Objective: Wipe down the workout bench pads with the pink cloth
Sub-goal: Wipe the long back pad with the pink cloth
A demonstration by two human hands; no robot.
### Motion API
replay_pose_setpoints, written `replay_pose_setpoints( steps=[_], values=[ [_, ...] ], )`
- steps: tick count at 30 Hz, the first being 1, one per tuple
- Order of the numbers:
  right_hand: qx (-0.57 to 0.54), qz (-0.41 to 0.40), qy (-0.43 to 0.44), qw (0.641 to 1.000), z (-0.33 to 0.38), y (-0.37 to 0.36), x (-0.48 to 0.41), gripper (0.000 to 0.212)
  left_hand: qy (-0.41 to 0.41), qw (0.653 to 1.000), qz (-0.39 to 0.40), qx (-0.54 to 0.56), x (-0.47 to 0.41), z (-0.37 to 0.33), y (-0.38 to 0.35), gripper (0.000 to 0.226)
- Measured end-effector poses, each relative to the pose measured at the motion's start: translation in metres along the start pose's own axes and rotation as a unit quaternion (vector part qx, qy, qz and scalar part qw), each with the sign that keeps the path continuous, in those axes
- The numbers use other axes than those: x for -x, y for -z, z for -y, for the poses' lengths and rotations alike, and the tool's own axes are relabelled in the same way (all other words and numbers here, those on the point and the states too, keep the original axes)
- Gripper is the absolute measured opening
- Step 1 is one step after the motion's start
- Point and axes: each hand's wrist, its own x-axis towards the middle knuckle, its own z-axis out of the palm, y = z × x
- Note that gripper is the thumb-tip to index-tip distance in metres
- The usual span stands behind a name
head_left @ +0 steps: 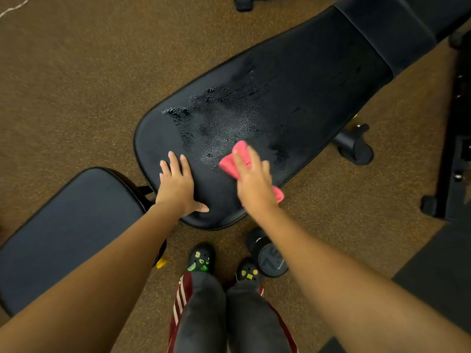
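A long black back pad (293, 98) of the workout bench runs from the middle up to the top right, its near half speckled with wet droplets. A separate black seat pad (68, 233) lies at the lower left. My left hand (177, 186) rests flat on the back pad's near end, fingers straight and spread. My right hand (252, 179) presses the pink cloth (240, 155) onto the pad's near right edge, fingers laid over the cloth; its outline is blurred. The cloth shows above the fingers and below the wrist side.
A black dumbbell (267, 256) lies on the brown speckled floor (76, 85) by my feet in black clogs (201, 258). The bench's wheel (355, 146) sticks out at the right. Dark equipment frame (456, 149) stands along the right edge.
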Motion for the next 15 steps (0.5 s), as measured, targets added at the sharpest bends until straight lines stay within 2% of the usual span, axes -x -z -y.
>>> replay_pose_setpoints(
  steps=[3,6,11,15],
  values=[
    [0.010,-0.001,0.080,0.997,0.006,-0.009,0.018,0.062,0.001,1.000,0.000,0.001,0.000,-0.001,0.000,0.139],
    [0.048,0.022,0.100,0.994,-0.013,0.002,0.009,0.066,-0.001,1.000,-0.003,0.011,0.000,-0.001,0.001,0.138],
    [-0.004,-0.029,-0.042,0.999,-0.038,0.018,-0.011,0.075,-0.003,1.000,-0.003,0.009,0.002,-0.001,0.000,0.138],
    [0.004,-0.018,-0.032,0.999,-0.025,0.012,0.004,0.072,-0.002,1.000,-0.009,-0.003,0.003,-0.001,-0.001,0.138]
  ],
)
